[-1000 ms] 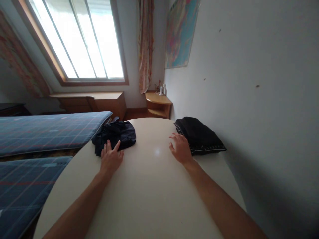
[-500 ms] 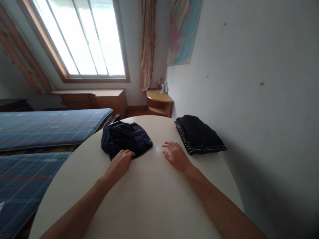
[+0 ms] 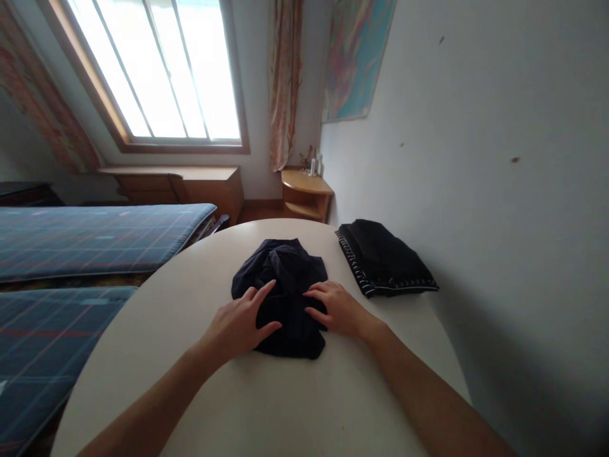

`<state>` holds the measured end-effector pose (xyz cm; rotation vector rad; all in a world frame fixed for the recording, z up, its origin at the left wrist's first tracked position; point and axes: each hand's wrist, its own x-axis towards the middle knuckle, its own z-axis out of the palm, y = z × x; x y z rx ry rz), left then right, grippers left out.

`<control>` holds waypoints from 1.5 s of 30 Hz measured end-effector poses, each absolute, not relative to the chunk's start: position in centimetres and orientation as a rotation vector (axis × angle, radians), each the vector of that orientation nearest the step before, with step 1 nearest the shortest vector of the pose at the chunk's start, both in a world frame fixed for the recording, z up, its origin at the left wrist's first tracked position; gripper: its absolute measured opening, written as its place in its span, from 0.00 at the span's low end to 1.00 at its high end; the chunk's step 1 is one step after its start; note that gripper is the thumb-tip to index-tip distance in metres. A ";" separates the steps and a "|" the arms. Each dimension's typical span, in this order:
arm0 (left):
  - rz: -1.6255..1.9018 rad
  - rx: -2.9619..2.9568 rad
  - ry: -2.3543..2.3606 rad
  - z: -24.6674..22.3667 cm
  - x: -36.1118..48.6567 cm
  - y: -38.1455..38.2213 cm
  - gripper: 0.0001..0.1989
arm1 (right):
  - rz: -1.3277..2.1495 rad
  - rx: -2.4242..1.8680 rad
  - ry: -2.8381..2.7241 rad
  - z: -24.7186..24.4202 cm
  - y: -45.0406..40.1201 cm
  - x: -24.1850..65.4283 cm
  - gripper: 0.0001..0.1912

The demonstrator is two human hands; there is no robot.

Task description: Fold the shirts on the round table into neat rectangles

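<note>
A crumpled dark navy piece of clothing (image 3: pixel 290 266) lies bunched on the round white table (image 3: pixel 285 406); its folds hide what kind of garment it is. From the left, my left hand (image 3: pixel 242 324) rests at its near edge, thumb and index finger spread apart over the cloth. My right hand (image 3: pixel 335 308) is on the opposite side, its fingers and thumb parted and touching the fabric. Neither hand is closed round the cloth. To the right of my right hand sits a folded black cloth item (image 3: pixel 385 257) with white stitch-like marks along its edges.
A white wall (image 3: pixel 499 222) runs close along the table's right side. Left of the table are plaid blue mattresses (image 3: pixel 95 241). Beyond it stand a wooden desk (image 3: pixel 209 184) under the window and a small corner shelf (image 3: pixel 307 184).
The navy clothing has shifted right and nearer, between both hands, and lies in a different shape. My left hand has moved right and its fingers have spread. My right hand now touches the cloth.
</note>
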<state>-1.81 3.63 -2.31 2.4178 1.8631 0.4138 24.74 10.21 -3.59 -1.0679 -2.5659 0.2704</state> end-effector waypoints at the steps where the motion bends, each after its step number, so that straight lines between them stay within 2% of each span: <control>1: 0.392 2.461 1.882 -2.6 -1.6 3.6 0.34 | 0.263 -1.073 -2.581 -3.3 10.1 24.7 0.17; 5: 0.373 2.504 1.908 -3.3 -2.3 4.3 0.19 | 0.285 -1.123 -2.643 -1.9 9.3 24.7 0.14; 11: 0.512 2.368 1.994 -3.6 -5.1 6.2 0.12 | 0.375 -1.067 -2.790 -1.2 7.0 23.1 0.10; 19: 0.849 2.279 2.138 -5.2 -4.5 7.2 0.18 | 0.552 -0.860 -2.807 -1.9 6.7 22.4 0.08; 25: 0.938 2.154 2.072 -6.5 -4.4 8.4 0.22 | 0.289 -0.946 -2.619 -3.1 9.0 23.7 0.07; 27: 1.044 2.059 2.034 -6.8 -4.7 8.6 0.24 | 0.221 -0.968 -2.575 -3.6 9.5 23.9 0.12; 30: 1.228 1.879 1.957 -7.1 -5.0 8.5 0.22 | 0.227 -1.011 -2.605 -3.8 9.8 24.0 0.17; 32: 1.304 1.844 1.902 -7.0 -5.0 8.2 0.17 | 0.247 -1.045 -2.636 -3.5 9.8 24.0 0.15; 34: 1.281 1.925 1.869 -6.7 -4.9 7.7 0.16 | 0.275 -1.083 -2.640 -3.1 9.7 24.0 0.11; 37: 1.138 2.083 1.886 -6.2 -4.4 7.2 0.28 | 0.345 -1.124 -2.644 -2.5 9.6 23.8 0.05; 39: 1.073 2.115 1.927 -6.1 -4.2 7.1 0.33 | 0.378 -1.136 -2.666 -2.2 9.6 23.8 0.06; 45: 1.110 1.951 2.019 -6.6 -4.2 8.2 0.22 | 0.379 -1.172 -2.739 -2.0 9.5 23.7 0.05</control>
